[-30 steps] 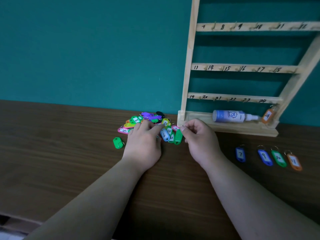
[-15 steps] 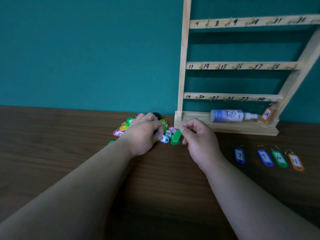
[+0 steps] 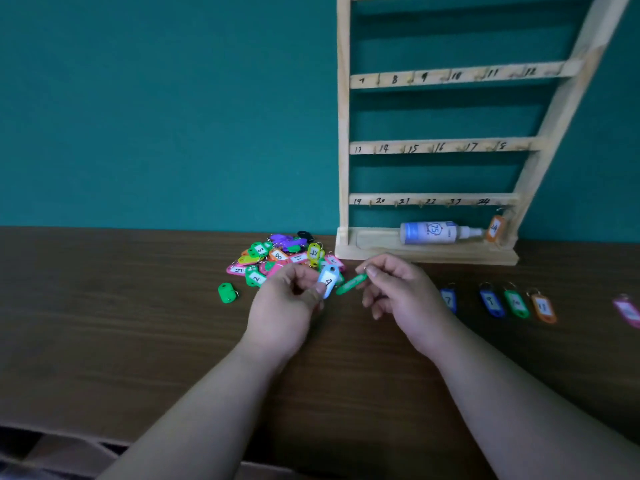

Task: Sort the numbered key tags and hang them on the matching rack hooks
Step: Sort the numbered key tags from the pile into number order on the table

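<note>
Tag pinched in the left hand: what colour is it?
A light blue tag with white label, pinched by the left hand; head view shows it best.

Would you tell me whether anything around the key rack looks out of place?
Yes: a spray bottle lies on its side in the base tray of the wooden rack, where only key tags belong.

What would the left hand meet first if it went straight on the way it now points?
Probably the pile of key tags just beyond the left hand, which holds a pale blue tag; depth is hard to judge.
</note>
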